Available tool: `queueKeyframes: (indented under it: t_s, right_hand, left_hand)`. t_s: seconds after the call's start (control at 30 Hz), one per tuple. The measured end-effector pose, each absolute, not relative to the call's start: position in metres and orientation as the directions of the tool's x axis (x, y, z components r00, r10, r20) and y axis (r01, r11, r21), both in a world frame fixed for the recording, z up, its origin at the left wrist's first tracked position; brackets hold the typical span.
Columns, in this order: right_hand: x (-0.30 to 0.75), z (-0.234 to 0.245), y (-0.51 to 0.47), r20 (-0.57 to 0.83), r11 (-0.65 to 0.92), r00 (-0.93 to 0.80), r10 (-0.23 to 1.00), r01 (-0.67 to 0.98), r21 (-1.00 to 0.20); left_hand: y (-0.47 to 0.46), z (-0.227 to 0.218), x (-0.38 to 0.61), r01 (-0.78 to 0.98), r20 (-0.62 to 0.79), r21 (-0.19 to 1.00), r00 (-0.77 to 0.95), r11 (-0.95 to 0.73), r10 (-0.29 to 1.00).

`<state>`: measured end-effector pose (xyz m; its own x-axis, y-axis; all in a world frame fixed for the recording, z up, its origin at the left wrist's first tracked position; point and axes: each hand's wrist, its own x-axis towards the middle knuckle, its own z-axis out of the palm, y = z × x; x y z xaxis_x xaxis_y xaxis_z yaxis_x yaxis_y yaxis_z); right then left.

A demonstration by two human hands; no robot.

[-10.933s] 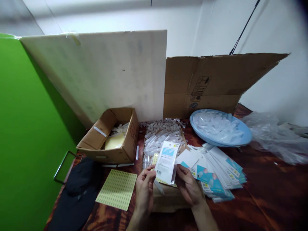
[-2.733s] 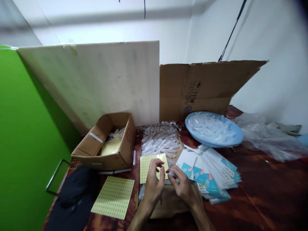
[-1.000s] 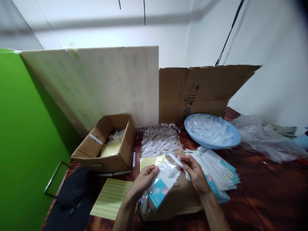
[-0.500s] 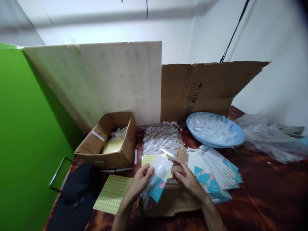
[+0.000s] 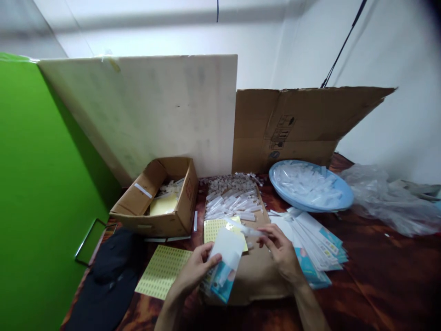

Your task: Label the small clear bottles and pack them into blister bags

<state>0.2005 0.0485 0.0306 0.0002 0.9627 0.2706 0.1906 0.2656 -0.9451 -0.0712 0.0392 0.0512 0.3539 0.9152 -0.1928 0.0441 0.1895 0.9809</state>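
Observation:
My left hand (image 5: 201, 264) is closed on a clear-topped packet (image 5: 229, 250), whitish above and blue-printed below, tilted over the cardboard. My right hand (image 5: 280, 250) pinches the end of a slim translucent sleeve (image 5: 246, 229), which points left above the packet's upper edge. Under them, a yellow sheet of small labels (image 5: 215, 226) lies on a flat cardboard piece (image 5: 255, 280). Just behind, a pile of clear plastic sleeves (image 5: 234, 204) is heaped on the cardboard. Beside my right hand, several blue-and-white packets (image 5: 320, 243) lie fanned out.
An open cardboard box (image 5: 184, 207) with small pieces stands left. A blue basin (image 5: 346, 195) of translucent pieces sits back right, near a crumpled plastic bag (image 5: 389, 193). A black cap (image 5: 115, 266) and another label sheet (image 5: 163, 271) lie front left. Upright boards (image 5: 172, 115) close off the back.
My right hand has moved slightly right, now holding the translucent sleeve out from the packet. The packet in my left hand has turned more upright and shifted a little. The view has shifted slightly.

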Motion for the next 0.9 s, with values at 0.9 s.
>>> queueKeyframes:
  t_s: [0.9]
  right_hand:
    - [0.177,0.019,0.050,-0.196,-0.271,-0.283,0.939,-0.258,-0.927]
  left_hand:
    - [0.038,0.069,-0.062,0.287,-0.225,0.953,0.473,0.092,0.852]
